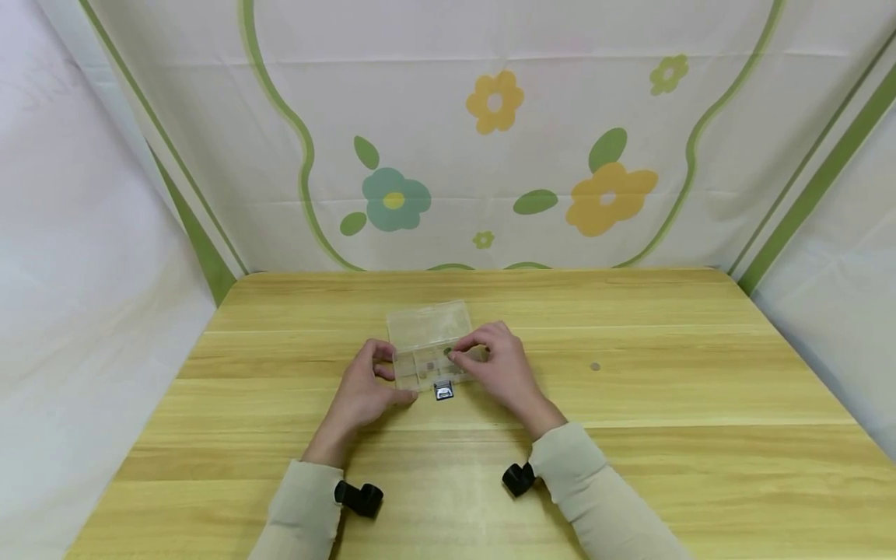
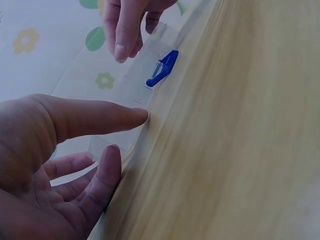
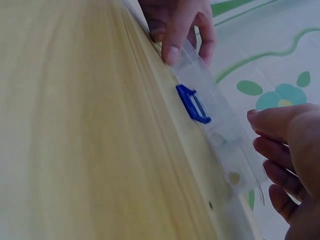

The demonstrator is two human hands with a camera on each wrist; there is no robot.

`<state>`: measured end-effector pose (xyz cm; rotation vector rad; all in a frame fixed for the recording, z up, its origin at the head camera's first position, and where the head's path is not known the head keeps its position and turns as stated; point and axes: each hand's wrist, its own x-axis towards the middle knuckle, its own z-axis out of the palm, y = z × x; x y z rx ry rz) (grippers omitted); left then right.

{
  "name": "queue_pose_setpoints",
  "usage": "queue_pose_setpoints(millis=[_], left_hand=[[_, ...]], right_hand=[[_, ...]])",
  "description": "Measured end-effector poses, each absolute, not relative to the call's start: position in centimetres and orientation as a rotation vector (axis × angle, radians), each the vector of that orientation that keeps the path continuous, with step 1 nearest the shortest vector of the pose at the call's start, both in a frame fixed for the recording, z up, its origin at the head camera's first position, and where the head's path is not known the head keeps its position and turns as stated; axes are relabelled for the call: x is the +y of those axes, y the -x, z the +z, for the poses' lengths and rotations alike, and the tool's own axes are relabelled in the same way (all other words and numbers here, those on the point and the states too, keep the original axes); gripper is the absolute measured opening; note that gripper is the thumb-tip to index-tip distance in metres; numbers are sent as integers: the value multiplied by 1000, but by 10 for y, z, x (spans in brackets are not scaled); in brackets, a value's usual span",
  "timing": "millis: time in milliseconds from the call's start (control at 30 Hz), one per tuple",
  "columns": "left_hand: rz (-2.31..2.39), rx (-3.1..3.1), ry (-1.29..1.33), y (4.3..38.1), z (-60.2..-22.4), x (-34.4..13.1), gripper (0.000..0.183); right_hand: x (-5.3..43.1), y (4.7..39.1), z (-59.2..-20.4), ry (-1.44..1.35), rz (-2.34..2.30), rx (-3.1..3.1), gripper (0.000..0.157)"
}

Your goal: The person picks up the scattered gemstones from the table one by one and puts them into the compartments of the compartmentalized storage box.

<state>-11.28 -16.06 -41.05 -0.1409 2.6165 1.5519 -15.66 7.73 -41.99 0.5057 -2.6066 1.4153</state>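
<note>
A clear plastic compartment box (image 1: pixel 406 373) lies on the table with its lid (image 1: pixel 428 323) raised at the back. Its blue latch (image 3: pixel 192 104) sticks out at the front. My left hand (image 1: pixel 365 390) grips the box's left end, thumb at the front edge and fingers round the side. Over the right half of the box, my right hand (image 1: pixel 500 365) pinches a small dark coin-like disc (image 1: pixel 448 351) between thumb and forefinger. Several small pieces (image 1: pixel 430 365) lie in the compartments. In the right wrist view, a brownish round piece (image 3: pixel 234 177) shows through the box wall.
Another small round disc (image 1: pixel 595 366) lies on the wooden table (image 1: pixel 700 435), right of the box. A floral cloth (image 1: pixel 448 155) hangs behind the table's back edge. Black wrist cameras (image 1: pixel 360 498) sit at both sleeves.
</note>
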Motion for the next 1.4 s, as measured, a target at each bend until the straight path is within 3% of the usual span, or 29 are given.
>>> queue_pose_setpoints(millis=[767, 1400], left_hand=[[1551, 2626, 96, 113, -411, -162, 72], [1560, 2622, 79, 113, -412, -163, 67]], right_hand=[[43, 146, -422, -824, 1242, -2512, 8], [30, 139, -423, -880, 1115, -2527, 5]])
